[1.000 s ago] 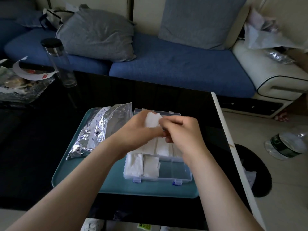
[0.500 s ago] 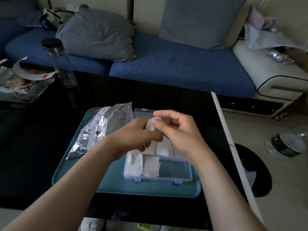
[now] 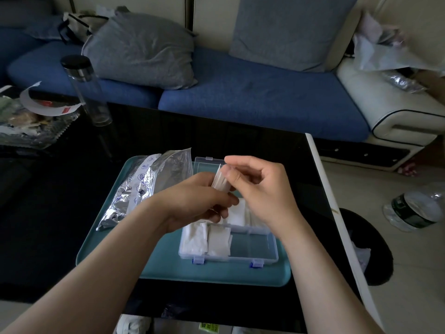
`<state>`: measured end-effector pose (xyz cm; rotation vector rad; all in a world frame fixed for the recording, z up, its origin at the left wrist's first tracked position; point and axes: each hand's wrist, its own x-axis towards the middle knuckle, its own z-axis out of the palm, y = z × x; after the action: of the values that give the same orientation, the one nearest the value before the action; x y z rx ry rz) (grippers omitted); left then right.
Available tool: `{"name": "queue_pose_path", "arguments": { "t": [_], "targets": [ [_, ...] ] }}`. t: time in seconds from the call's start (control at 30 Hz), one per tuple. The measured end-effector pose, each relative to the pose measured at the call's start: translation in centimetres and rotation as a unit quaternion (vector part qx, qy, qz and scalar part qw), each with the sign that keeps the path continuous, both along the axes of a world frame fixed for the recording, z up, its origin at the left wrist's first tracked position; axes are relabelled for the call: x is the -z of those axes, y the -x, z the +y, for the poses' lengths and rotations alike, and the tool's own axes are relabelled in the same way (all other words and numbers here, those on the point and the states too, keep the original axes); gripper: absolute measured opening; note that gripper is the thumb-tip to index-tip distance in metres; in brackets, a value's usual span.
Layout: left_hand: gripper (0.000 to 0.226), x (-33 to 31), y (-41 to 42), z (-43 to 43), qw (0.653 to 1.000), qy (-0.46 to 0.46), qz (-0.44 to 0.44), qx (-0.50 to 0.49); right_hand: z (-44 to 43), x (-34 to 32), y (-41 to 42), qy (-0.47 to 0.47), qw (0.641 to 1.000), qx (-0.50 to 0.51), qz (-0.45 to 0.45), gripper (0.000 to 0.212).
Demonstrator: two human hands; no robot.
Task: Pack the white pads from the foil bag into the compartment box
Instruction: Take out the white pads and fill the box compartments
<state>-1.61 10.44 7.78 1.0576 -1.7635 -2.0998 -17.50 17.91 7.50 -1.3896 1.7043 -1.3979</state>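
White pad [image 3: 220, 182] edge-up between left hand [image 3: 192, 201], right hand [image 3: 261, 189]; compartment box [image 3: 255, 245] near-right unfilled.

Black glossy table [image 3: 240, 141], edged with a white strip on the right. Teal tray [image 3: 216, 273] is set near the front edge. Foil bag [image 3: 144, 184] and clear compartment box [image 3: 252, 251] are laid side by side on the tray. Black-capped clear bottle [image 3: 89, 92] is stood far left, beside crinkled wrappers [image 3: 31, 126].

Home living room, blue sofa [image 3: 252, 97], grey cushions [image 3: 142, 49], coffee table [image 3: 168, 136]
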Motion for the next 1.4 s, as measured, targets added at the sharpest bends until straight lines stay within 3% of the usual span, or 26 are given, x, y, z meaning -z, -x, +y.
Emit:
{"name": "queue_pose_path", "arguments": {
  "t": [0.23, 0.37, 0.5, 0.57, 0.63, 0.7, 0.83, 1.0, 1.2, 1.4],
  "targets": [
    [0.011, -0.3, 0.2, 0.2, 0.999, -0.022, 0.034, 0.003, -0.2, 0.5, -0.7, 0.0, 0.991, 0.044, 0.125, 0.029],
    [0.004, -0.6, 0.4, 0.4, 0.993, -0.102, 0.044, -0.025, -0.3, 0.3, -1.0, -0.014, 0.992, 0.043, 0.119, 0.032],
    [0.014, -1.0, 0.4, 0.3, 0.975, -0.203, 0.069, -0.058, 0.1, -0.9, -1.4, -0.081, 0.995, -0.056, 0.003, 0.05],
    [0.024, -0.9, 0.4, 0.1, 0.969, -0.219, 0.077, -0.08, 0.5, -1.3, -1.3, -0.112, 0.988, -0.096, 0.036, 0.078],
    [0.03, -0.9, 0.4, 0.2, 0.972, -0.207, 0.068, -0.089, 0.9, -1.3, -1.4, -0.13, 0.978, -0.117, 0.114, 0.095],
    [0.022, -1.1, 0.4, 0.4, 0.979, -0.174, 0.055, -0.089, 1.0, -1.0, -1.7, -0.118, 0.976, -0.102, 0.154, 0.102],
    [0.015, -1.0, 0.4, 0.7, 0.987, -0.124, 0.073, -0.069, 0.6, -0.6, -1.5, -0.081, 0.984, -0.073, 0.139, 0.104],
    [0.036, -0.9, 0.3, 0.5, 0.991, -0.096, 0.058, -0.071, 0.8, -0.5, -1.5, -0.072, 0.98, -0.059, 0.177, 0.091],
    [0.01, -1.7, 0.1, 0.9, 0.993, -0.105, 0.039, -0.033, 0.8, -0.6, -1.4, -0.071, 0.969, -0.11, 0.208, 0.085],
    [0.014, -1.3, 0.0, 0.9, 0.997, -0.058, 0.039, -0.011, 0.9, -0.2, -1.2, -0.098, 0.967, -0.135, 0.191, 0.093]
  ]
}}
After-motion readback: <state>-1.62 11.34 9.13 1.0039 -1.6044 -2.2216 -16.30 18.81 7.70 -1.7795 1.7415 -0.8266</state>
